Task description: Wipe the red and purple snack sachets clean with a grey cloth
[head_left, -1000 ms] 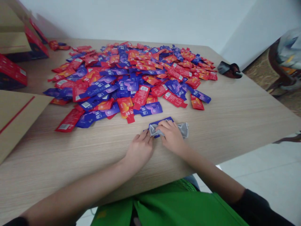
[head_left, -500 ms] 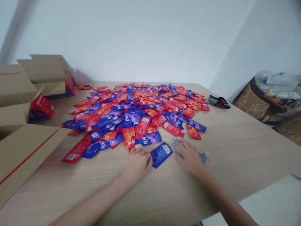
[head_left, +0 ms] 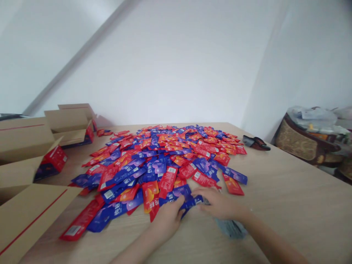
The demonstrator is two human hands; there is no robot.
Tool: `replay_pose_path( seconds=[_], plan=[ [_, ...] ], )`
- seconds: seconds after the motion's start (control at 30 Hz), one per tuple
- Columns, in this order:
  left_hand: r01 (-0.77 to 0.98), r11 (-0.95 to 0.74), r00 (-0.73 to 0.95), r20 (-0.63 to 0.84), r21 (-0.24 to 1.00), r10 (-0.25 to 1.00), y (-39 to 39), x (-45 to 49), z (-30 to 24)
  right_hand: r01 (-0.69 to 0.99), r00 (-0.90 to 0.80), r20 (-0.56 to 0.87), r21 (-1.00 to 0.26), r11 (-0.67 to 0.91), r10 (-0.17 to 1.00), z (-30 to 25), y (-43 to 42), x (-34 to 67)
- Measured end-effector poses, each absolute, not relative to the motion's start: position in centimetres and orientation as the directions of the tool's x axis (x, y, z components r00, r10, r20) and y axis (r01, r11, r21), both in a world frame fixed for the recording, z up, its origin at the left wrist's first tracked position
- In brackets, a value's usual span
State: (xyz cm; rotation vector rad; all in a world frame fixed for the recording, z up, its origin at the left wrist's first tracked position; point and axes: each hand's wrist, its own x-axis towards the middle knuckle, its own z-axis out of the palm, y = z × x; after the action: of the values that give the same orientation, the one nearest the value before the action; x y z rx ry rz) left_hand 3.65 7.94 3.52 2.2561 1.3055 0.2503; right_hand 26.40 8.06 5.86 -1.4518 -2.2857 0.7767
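Observation:
A blue sachet (head_left: 191,203) with a white barcode label is at the front of the pile, slightly lifted at the near side. My left hand (head_left: 169,212) is closed on its left end, thumb on top. At its right end my right hand (head_left: 220,205) curls thumb and fingers around the edge. Under my right wrist lies a crumpled greyish clear plastic piece (head_left: 232,229). Right behind my hands spreads a large heap of red and blue sachets (head_left: 156,168), many with orange or purple prints.
Open cardboard cartons (head_left: 30,216) with red and blue outer sides stand along the left. A dark object (head_left: 256,143), possibly a tape dispenser, lies at the table's right edge. Beyond it is a patterned chair (head_left: 298,141) piled with plastic bags (head_left: 312,115).
My right hand has moved left from the plastic piece to the blue sachet's right end. My left hand now grips the sachet, which has tilted up. The camera view has tipped upward.

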Motion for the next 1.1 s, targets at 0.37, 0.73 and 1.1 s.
replay_pose_path(
  seconds=[0.37,0.73,1.1],
  plan=[
    [0.866,-0.468,0.414,0.271,0.178,0.869,27.2,0.1,10.7,0.692,-0.357,0.445,-0.465,0.552,0.821,10.5,28.5,20.8],
    [0.917,-0.374,0.327,0.274,0.139,0.904,45.1,-2.2,5.7,0.761,-0.427,0.329,-0.373,0.531,0.842,5.9,46.0,14.0],
    [0.894,-0.412,0.372,0.218,0.177,0.902,43.6,-2.5,7.7,0.737,-0.466,0.331,-0.367,0.567,0.82,8.6,42.5,17.8]
  ],
)
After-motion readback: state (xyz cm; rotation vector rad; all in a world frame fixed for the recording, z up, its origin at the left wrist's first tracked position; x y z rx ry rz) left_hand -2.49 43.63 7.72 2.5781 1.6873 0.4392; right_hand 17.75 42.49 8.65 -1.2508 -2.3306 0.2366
